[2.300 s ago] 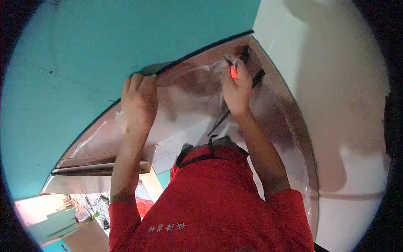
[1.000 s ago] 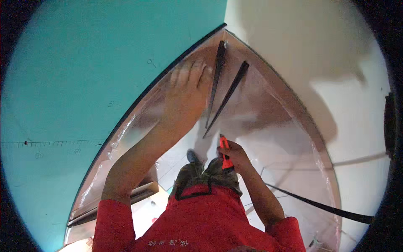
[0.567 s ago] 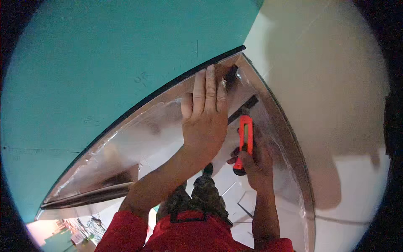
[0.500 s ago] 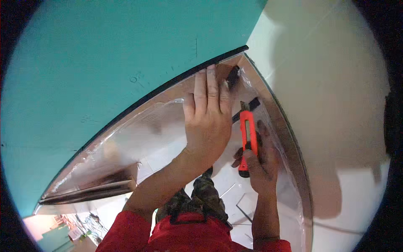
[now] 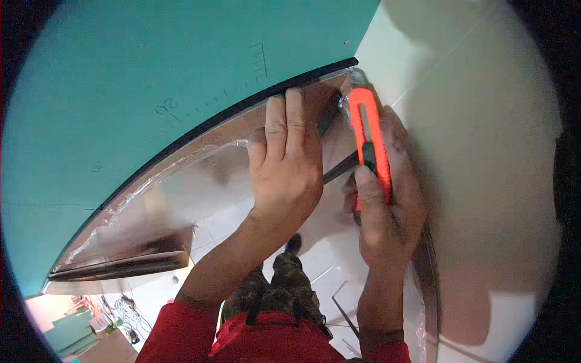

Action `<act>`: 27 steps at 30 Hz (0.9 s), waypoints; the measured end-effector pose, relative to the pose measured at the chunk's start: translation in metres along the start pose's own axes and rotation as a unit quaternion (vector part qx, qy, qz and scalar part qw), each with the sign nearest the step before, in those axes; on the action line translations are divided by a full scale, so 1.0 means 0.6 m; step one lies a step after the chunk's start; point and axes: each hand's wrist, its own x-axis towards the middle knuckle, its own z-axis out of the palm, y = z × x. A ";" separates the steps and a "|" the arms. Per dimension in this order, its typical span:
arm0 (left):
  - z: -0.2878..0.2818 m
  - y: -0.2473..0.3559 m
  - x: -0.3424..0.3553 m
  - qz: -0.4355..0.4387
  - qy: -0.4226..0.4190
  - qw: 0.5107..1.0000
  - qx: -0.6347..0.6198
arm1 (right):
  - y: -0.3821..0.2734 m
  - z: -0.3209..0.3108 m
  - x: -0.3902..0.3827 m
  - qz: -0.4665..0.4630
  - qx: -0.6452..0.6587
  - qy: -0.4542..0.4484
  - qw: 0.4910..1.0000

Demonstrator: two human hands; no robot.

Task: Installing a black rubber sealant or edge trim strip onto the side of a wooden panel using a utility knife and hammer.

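My left hand [image 5: 285,170] lies against a triangular brown panel [image 5: 157,199] with shiny film on it, fingers stretched up to the black strip [image 5: 212,122] along its curved edge. My right hand [image 5: 390,224] grips an orange utility knife [image 5: 376,133], thumb near its dark slider. The knife's top end is at the panel's pointed corner, where I cannot make out whether the blade touches. Another dark strip [image 5: 339,166] runs diagonally behind both hands.
A teal wall [image 5: 121,78] with pencil marks meets a pale tiled wall [image 5: 472,151] at the corner. Dark boards [image 5: 121,269] lie across the panel's lower left. Below are my legs on a tiled floor and, further left, cables [image 5: 118,311] and clutter.
My right hand has raised the knife from below, beside my left hand, up to the pointed corner. My left hand has shifted slightly up and left over the last half second.
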 end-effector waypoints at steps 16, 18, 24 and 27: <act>-0.015 0.000 0.002 0.019 -0.004 0.999 -0.050 | -0.057 0.016 0.011 0.190 0.001 0.054 0.980; -0.019 -0.001 0.003 0.020 -0.022 0.998 -0.051 | -0.052 0.015 0.007 0.179 0.008 0.036 0.983; -0.029 0.008 0.014 0.016 -0.026 0.999 -0.033 | -0.008 0.005 0.010 -0.015 -0.165 0.011 0.986; -0.028 0.012 0.015 0.009 -0.027 0.999 -0.021 | -0.027 0.001 -0.001 0.099 -0.057 0.016 0.993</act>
